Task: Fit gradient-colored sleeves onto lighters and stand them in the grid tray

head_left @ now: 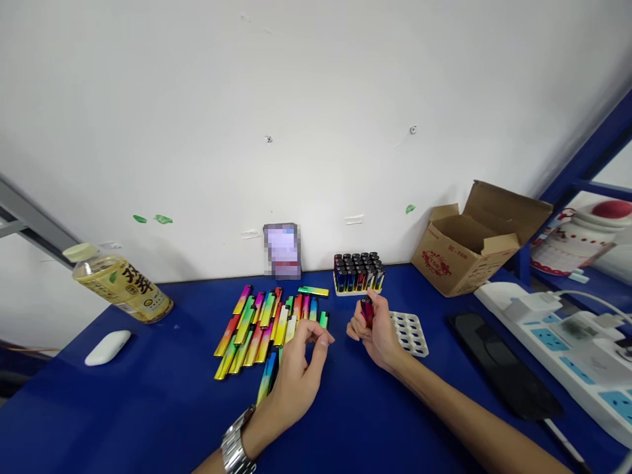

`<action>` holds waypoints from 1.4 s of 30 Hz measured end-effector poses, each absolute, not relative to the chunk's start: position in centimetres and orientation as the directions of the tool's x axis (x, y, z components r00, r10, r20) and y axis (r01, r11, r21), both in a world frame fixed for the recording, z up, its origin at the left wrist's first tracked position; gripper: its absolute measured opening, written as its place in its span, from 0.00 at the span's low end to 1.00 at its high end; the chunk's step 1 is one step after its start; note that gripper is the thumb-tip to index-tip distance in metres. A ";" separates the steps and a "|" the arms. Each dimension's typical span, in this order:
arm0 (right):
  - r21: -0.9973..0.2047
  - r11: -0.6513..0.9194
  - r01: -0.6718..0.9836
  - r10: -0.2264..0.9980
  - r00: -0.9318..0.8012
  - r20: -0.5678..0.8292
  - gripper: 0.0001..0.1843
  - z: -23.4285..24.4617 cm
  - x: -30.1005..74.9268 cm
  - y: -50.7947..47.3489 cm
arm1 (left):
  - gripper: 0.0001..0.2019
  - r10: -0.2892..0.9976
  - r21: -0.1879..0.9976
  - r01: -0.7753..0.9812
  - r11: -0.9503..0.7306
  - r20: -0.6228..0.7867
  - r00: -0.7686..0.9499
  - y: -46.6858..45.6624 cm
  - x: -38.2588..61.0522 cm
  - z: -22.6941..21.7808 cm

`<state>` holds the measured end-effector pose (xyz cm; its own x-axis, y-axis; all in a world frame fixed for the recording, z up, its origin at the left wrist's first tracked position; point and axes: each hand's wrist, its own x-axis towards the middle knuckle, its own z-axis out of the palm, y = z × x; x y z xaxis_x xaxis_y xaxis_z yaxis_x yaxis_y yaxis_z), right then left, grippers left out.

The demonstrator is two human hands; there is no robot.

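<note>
My right hand (375,332) is closed around a dark red lighter (366,311), held upright just above an empty white tray (412,332) with rows of holes. My left hand (301,365), a metal watch on its wrist, hovers with fingers curled over the right edge of a pile of several rainbow-coloured lighters (261,326) lying flat on the blue table (148,401). Whether anything sits in its fingers is not visible. Behind stands a full tray of dark upright lighters (359,271).
A tea bottle (121,284) lies at the far left with a white earbud case (107,347) near it. An open cardboard box (474,240) stands at the back right. A black flat pad (498,362) and a white power strip (563,345) lie at the right.
</note>
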<state>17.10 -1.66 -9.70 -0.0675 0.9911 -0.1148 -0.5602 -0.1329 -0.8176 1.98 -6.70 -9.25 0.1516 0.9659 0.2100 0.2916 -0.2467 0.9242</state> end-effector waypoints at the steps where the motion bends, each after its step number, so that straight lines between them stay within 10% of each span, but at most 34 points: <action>1: -0.807 -0.141 -0.574 0.989 -0.053 -0.135 0.29 -9.6 17.1 -1.7 | 0.07 0.966 0.923 0.297 -0.247 0.208 0.157 -6.7 2.0 -9.2; 23: -0.749 -0.229 -0.621 0.963 -0.032 -0.268 0.28 -8.9 16.9 -2.0 | 0.09 0.972 0.916 0.334 -0.220 0.177 0.157 -6.6 2.0 -9.2; 42: -0.812 -0.098 -0.575 0.995 -0.046 -0.087 0.26 -9.1 18.2 -1.9 | 0.08 0.953 0.869 0.412 -0.273 0.187 0.237 -6.5 2.0 -9.0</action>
